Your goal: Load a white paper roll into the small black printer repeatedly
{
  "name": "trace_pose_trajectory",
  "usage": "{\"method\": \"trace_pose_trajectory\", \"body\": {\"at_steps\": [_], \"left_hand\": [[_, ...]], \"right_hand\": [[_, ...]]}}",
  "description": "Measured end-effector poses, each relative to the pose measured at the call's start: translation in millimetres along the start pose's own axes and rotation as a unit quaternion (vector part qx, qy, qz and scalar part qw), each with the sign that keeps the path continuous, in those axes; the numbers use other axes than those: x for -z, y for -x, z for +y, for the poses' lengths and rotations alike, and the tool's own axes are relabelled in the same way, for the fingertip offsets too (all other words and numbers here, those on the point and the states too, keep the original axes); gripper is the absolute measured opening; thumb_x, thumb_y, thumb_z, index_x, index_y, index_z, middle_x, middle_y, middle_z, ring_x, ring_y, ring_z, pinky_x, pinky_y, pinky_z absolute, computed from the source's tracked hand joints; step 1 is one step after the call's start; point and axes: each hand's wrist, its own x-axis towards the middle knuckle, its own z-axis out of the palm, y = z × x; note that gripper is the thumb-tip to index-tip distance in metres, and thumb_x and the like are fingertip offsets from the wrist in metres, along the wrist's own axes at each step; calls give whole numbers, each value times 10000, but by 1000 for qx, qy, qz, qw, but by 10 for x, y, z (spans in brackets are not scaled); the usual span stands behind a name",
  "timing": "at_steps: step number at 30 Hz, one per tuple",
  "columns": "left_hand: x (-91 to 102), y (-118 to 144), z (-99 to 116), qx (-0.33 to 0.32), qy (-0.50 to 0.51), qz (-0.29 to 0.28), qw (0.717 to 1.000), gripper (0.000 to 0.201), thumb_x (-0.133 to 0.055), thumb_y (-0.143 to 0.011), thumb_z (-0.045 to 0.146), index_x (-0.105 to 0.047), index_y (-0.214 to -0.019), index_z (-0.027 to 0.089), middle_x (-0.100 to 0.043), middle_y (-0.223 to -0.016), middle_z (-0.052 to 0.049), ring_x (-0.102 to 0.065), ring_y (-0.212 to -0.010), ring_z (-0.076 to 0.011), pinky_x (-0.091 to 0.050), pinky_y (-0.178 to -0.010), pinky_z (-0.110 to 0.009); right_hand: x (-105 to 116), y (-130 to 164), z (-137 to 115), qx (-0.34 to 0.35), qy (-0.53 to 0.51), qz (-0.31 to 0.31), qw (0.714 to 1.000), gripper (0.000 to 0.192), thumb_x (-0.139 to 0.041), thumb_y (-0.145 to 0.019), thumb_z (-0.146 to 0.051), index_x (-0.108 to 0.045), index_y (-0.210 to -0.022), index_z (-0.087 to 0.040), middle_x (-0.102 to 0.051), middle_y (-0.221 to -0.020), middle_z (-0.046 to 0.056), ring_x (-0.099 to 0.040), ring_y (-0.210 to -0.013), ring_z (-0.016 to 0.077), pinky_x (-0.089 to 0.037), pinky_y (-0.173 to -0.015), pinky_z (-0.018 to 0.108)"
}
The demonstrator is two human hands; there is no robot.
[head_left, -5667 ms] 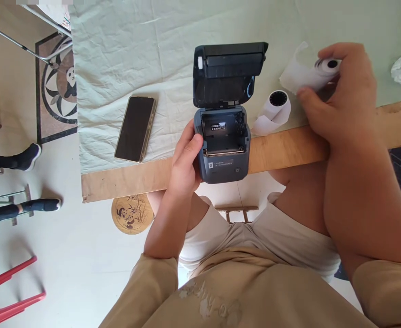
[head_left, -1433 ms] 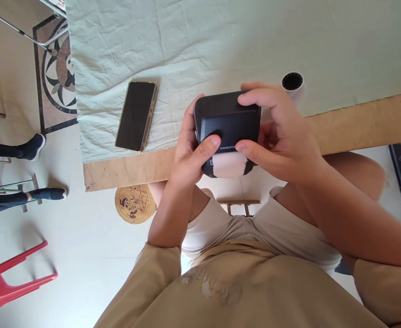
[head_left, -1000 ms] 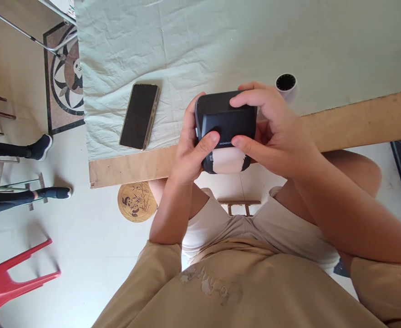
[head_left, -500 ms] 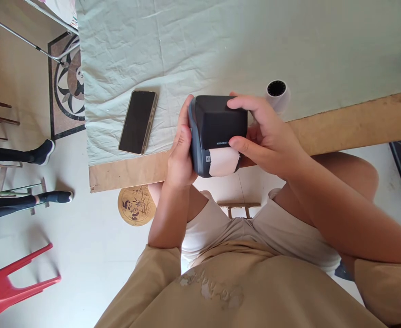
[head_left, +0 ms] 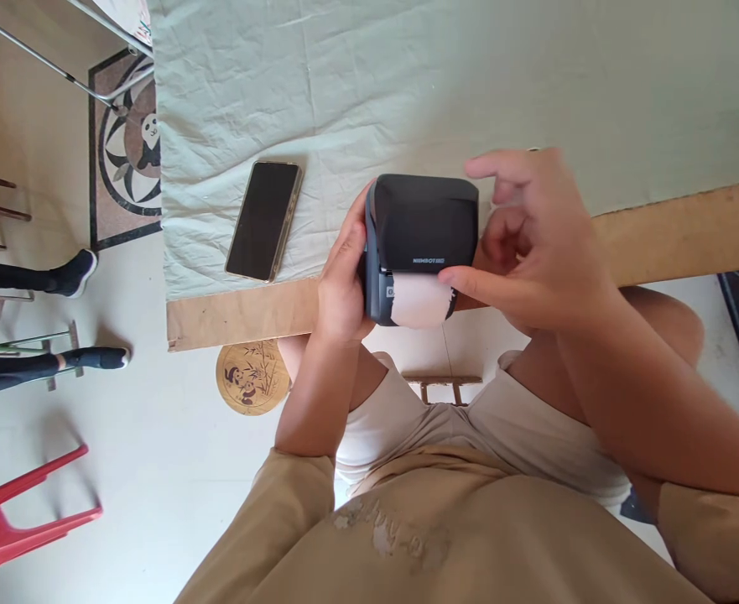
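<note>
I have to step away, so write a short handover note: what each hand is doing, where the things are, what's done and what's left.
Left hand: grips the left side of the small dark printer at the table's near edge.
Right hand: open, fingers lifted; thumb by the paper strip that sticks out of the printer's front slot.
Phone: flat on the green cloth, left of the printer, untouched.
Done: lid shut, paper fed out through the slot.
Left: probably tear off or trim the ragged paper end, then test; I can't tell whether the printer is on.

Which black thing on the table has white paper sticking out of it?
The small printer, held by the left hand. Paper pokes out its front. The phone lies flat and bare.
</note>
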Motion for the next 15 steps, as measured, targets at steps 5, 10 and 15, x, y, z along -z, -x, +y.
{"method": "trace_pose_trajectory", "body": {"at_steps": [5, 10, 15], "left_hand": [[-24, 12, 32, 1, -7, -41, 999, 516, -664, -1081, 738, -791, -1444, 394, -764, -1633, 28, -562, -1740, -343, -472, -1499, -478], [-5, 14, 53, 22, -29, -25, 999, 541, -790, -1023, 743, -788, -1438, 395, -782, -1599, 17, -574, -1733, -375, -492, -1494, -544], [59, 21, 63, 20, -48, -58, 997, 576, -707, -1069, 700, -758, -1560, 404, -682, -1771, 55, -500, -1801, -337, -376, -1575, -531]], "right_hand": [[-59, -64, -244, 18, -37, 177, 983, 209, -809, -1092, -343, -715, -1236, -224, -594, -805, -62, -513, -550, -48, -378, -531, 156], [-47, -125, -374, 27, 4, 177, 984, 66, -698, -1118, -231, -656, -1138, -183, -755, -1218, 0, -828, -1042, 54, -496, -575, 167], [50, -156, -249, 88, 257, -8, 962, 228, -764, -1012, -311, -751, -1237, -284, -768, -889, -37, -532, -661, 82, -283, -582, 279]]}}
